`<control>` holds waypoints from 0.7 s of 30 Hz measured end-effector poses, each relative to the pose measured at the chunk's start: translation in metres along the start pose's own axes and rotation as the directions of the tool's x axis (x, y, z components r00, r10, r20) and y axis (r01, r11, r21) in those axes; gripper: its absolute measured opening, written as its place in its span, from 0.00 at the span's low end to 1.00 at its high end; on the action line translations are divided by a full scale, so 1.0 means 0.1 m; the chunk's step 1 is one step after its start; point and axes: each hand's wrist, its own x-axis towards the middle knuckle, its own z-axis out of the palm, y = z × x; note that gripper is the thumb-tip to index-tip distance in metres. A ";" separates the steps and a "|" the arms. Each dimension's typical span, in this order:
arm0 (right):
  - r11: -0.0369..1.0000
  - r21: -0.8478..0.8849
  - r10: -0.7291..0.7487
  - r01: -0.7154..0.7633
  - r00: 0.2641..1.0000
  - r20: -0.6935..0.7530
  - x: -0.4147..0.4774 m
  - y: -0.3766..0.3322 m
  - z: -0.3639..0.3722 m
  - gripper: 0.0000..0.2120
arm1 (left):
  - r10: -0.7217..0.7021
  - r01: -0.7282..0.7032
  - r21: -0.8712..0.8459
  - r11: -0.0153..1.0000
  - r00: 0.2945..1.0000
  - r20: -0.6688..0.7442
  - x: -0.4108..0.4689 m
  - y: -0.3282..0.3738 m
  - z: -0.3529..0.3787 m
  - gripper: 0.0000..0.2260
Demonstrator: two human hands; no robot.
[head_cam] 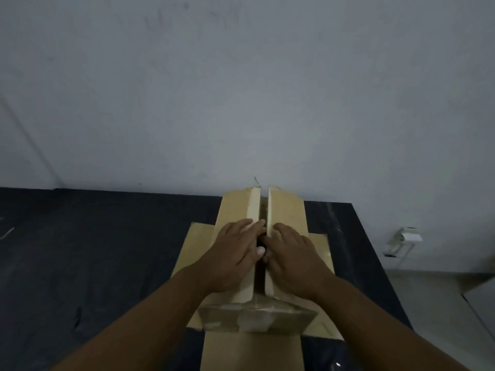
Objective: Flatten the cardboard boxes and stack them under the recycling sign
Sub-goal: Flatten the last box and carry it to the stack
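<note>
from where i stand, the dark, near-black table [93, 250] runs off to the left with nothing on that side but a few pale scuffs, and it backs onto a plain grey wall [241, 76]. no recycling sign shows anywhere on it.

moving right, the brown cardboard box [238, 207] sits about mid-table, directly ahead of the person, its long axis running away from them toward the wall. it rests on what looks like a flat sheet of brown cardboard [197, 236] that sticks out on either side. its two top flaps meet along a slot down the middle, and the near end still carries clear tape.

the left hand [235, 253] lies flat on the left flap, fingers spread forward, the thumb tipped into the slot. just beside it, the right hand [292, 255] is flat on the right flap, its fingertips curling at the flap's inner edge. neither holds anything; both press palm-down, equally near, one each side of the slot.

i judge the flaps are about to be parted or pushed in, so the move turns on that centre slot lying lengthwise between the hands.

further right, a small white fitting [404, 241] sits low on the wall beyond the table's edge.
</note>
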 end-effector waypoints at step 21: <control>0.823 -0.267 0.502 -0.502 0.862 -0.072 -0.02 0.53 -0.38 0.21 | -0.605 0.606 -0.012 0.795 0.794 0.059 -0.04 -0.48 -0.27 0.19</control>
